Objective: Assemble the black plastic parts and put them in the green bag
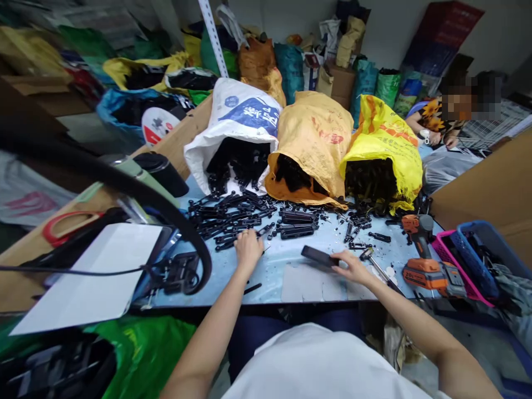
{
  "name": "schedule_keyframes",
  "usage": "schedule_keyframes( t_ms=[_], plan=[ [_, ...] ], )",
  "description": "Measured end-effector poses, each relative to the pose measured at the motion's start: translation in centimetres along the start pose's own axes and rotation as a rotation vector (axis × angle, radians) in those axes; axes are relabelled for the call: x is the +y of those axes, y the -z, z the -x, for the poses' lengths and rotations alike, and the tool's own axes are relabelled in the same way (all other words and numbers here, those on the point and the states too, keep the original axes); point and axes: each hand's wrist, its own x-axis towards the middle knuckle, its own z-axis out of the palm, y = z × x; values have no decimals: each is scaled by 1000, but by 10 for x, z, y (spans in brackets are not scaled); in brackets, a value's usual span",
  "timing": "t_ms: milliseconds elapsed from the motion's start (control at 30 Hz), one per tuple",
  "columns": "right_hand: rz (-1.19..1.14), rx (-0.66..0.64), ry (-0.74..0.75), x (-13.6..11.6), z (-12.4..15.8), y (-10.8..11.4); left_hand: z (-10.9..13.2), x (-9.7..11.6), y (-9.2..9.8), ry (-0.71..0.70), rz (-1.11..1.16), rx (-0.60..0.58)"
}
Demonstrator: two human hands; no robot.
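Observation:
My left hand [248, 247] is at the front edge of a pile of long black parts [228, 216], its fingers closed around something too small to make out. A flat black block [319, 256] is gripped at its right end by my right hand [351, 266], above a pale mat [311, 284] on the blue table [272, 277]. Neatly stacked black parts [297, 223] lie between and beyond the hands. A single thin black piece [252, 288] rests near the table's front edge.
White [245, 111], orange [315, 124] and yellow [384, 138] sacks of black parts line the back. At right are a hammer [380, 267], a cordless drill [421, 274] and a blue basket [474, 260]. A black cable arcs over the left; another person [436, 119] sits back right.

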Motion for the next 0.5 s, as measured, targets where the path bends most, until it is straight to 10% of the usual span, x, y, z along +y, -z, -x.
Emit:
schedule_keyframes(
  t_ms=[167,367,500],
  plan=[
    [212,-164,-124,-13,34,-10,20,11,0,-285,355,242],
    [193,-93,-104,-39,-11,-38,59,44,-12,-535,544,39],
    [-419,68,-238,-40,-31,-49,76,48,-16,-514,638,-130]
  ],
)
